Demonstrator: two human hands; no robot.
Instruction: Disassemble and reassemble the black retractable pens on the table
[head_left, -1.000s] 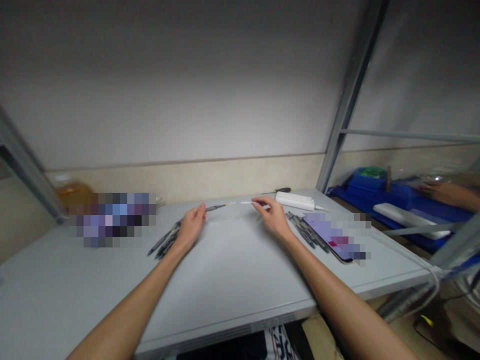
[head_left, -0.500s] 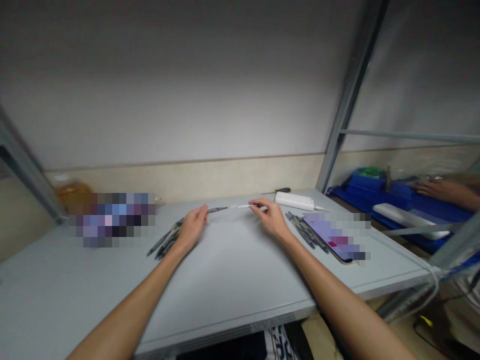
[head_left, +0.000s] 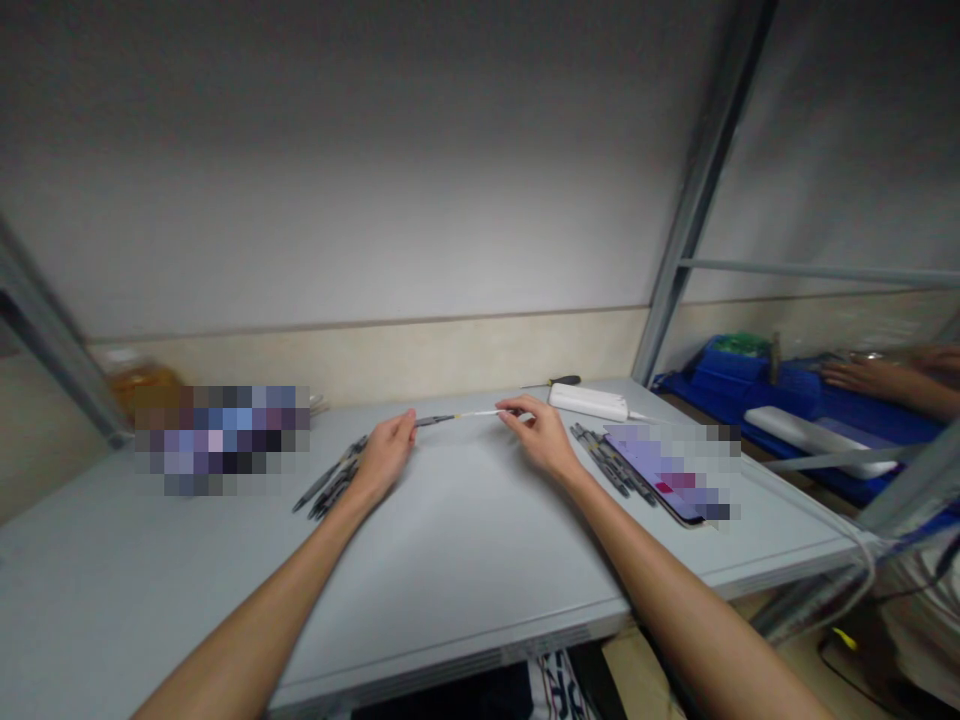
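My left hand (head_left: 388, 450) is closed around a grey pen (head_left: 435, 420), its narrow end pointing right. A thin white stick (head_left: 480, 413), looking like a pen refill, runs from the pen's tip to my right hand (head_left: 534, 428), whose thumb and fingertips pinch its other end. Stick and pen lie in one line and appear to meet; how far one enters the other is too small to tell. Beside and partly behind my left wrist lies a bunch of grey pens (head_left: 330, 485). A second bunch of grey pens (head_left: 611, 462) rests right of my right forearm.
A phone (head_left: 667, 480) lies by the right-hand pens. Behind are a white power strip (head_left: 589, 402) and a screwdriver (head_left: 564, 381). A blurred-out item (head_left: 225, 440) and an amber bottle (head_left: 142, 385) stand left. Past the metal post, another person's hand (head_left: 862, 375) is over blue trays (head_left: 735, 370).
The small gap between the white stick and the pen's tip has closed; they now form one continuous line. Both my hands stay almost in place.
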